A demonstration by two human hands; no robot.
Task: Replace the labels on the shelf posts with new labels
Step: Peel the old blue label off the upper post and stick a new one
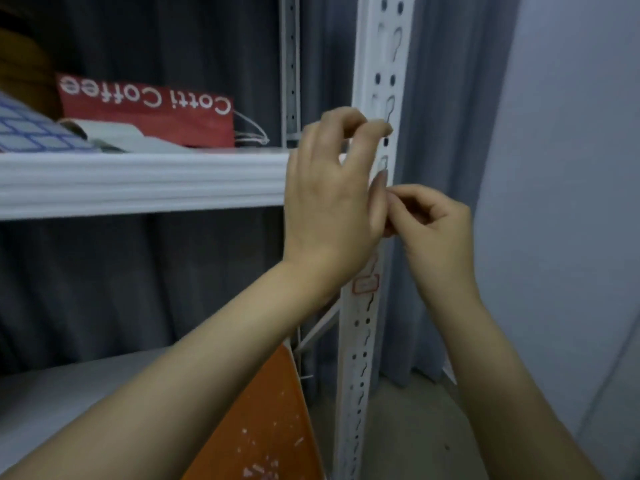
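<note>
Grey curtain (446, 168) is seen behind the white shelf post (377, 64); left hand (332, 195) is loosely curled against it; right hand (433, 220) is pinched shut beside it, contents indiscernible; a red-bordered label (365, 284) is stuck just below both

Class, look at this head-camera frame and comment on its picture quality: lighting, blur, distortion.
Head view: dim, flat lighting with no glare; the whole frame is soft, so the red-bordered label on the white post cannot be read; the left hand and right hand are slightly blurred; the wide lens bows the post and the shelf edge.
</note>
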